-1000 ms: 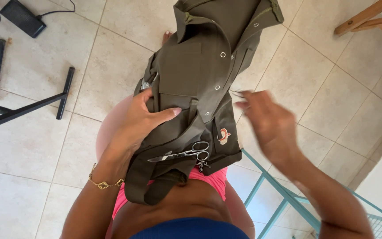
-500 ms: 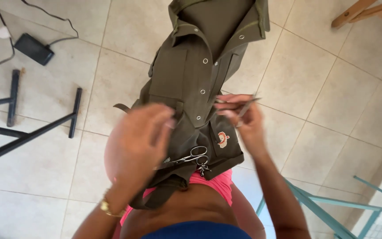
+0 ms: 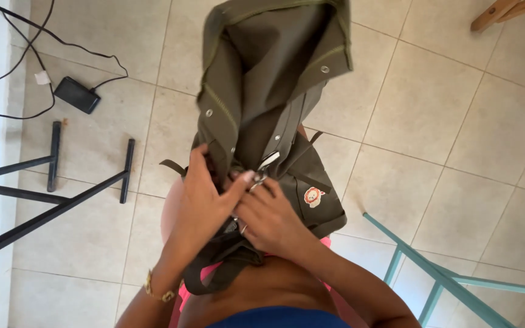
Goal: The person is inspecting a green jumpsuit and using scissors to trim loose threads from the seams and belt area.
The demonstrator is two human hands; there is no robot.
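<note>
In the head view, looking straight down, an olive-green jacket [image 3: 262, 91] lies across the person's lap and runs from the centre of the frame up to the top edge, its collar end spread open at the top and its lower part bunched over pink shorts [image 3: 329, 243] near the bottom. Both hands meet at the middle of the frame on the jacket's front edge: the left hand [image 3: 205, 200] is closed on a fold of the cloth, thumb stretched toward the right, and the right hand [image 3: 268, 222] pinches the fabric just beside it, with a small metal piece [image 3: 267, 163] showing just above the fingers; what it is cannot be told. The hands touch each other, fingers drawn together on the cloth. Silver snap studs [image 3: 324, 69] dot the open flaps, and a small round patch [image 3: 314, 196] sits on the pocket to the right of the hands. As a judgement, the handling of the front edge is underway and not finished, since the flaps above stand open. A black adapter with cables [image 3: 77, 94] lies upper left, dark metal legs [image 3: 56, 194] at left, a teal frame [image 3: 445, 273] lower right.
</note>
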